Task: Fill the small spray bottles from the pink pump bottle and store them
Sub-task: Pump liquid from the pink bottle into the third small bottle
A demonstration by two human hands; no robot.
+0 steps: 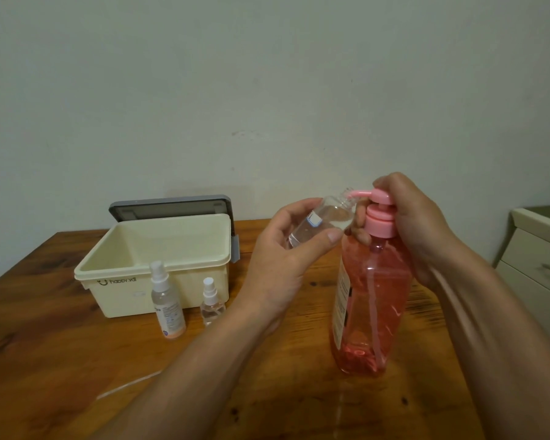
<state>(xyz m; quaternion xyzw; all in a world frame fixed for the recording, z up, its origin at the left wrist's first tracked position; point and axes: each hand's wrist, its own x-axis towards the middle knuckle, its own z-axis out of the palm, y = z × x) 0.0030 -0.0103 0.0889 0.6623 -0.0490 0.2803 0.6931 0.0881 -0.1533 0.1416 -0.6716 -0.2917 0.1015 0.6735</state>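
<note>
Left-hand grip first: the left hand (286, 246) is wrapped around a small clear bottle (323, 222) with its cap off, thumb across the front and fingers behind, and the bottle is tipped so its open neck points up and to the right. That neck is held right at the tip of the pink spout, touching it or as good as; whether the tip is actually inside the mouth can't be made out. The right hand (407, 217) is closed over the pump head of the pink pump bottle (370, 296), palm on top and fingers curled round the collar, so it looks like the filling step is in hand, with the pump about to be pressed or mid-press. Hardly any pink can be seen in the small bottle, so it's probably early in this fill. What the next move seems to call for: the neck kept lined up under the spout while the head is pushed down slowly, since a narrow mouth like that can easily be missed and gel dribbled onto the worktop (61, 360). Further out to the left, two capped spray bottles are stood on the wood, a taller one (167, 308) and a shorter one (212, 303), just in front of the cream storage box (121, 292), which is open with its grey lid (172, 206) propped behind. Nothing can be seen in the box.
</note>
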